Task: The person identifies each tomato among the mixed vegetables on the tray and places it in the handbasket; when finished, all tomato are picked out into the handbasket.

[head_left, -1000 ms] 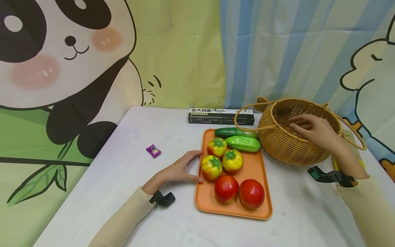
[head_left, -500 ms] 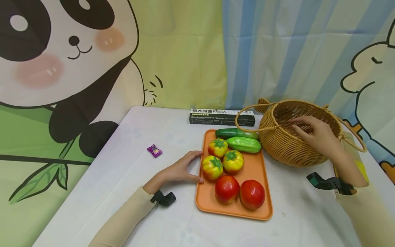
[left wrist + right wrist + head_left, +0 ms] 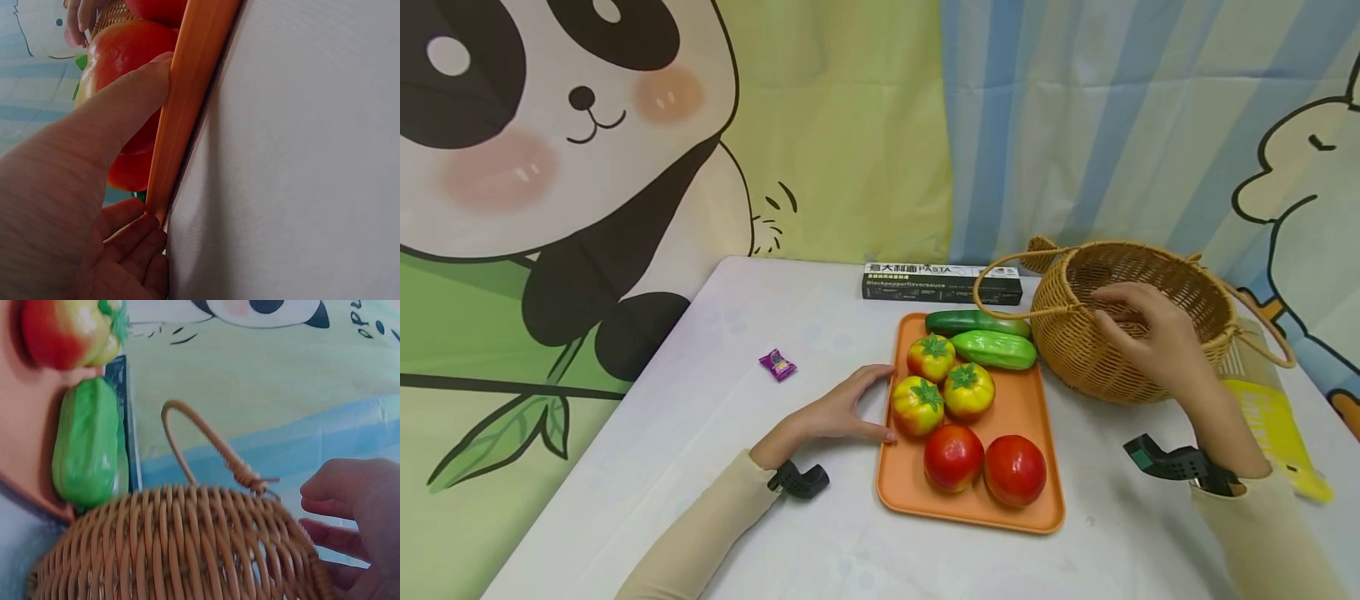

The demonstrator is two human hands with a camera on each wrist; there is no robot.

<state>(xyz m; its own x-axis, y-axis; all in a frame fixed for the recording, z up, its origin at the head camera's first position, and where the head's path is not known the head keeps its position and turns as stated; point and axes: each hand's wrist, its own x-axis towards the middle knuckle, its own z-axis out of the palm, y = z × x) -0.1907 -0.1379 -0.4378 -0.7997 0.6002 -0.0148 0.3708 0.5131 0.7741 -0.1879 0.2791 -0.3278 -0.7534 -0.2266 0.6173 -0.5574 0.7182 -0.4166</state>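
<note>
The left grip (image 3: 838, 410) has its thumb and fingers spread apart along one long side of the orange tray (image 3: 1022, 400), touching the rim without clasping it. The right grip (image 3: 1153, 329) hangs at the mouth of the wicker basket (image 3: 1097, 358), thumb and fingers apart, nothing seen between them. The step in hand looks like steadying the tray while the right works at the basket; a next move would call for clearing the basket's rim. Just beside the basket, the tray holds red fruits (image 3: 953, 457), yellow ones (image 3: 917, 406) and green vegetables (image 3: 992, 349). Only the left wrist view shows the tray's outer wall; only the head view shows the purple sweet (image 3: 777, 364) on the worktop (image 3: 820, 542)
</note>
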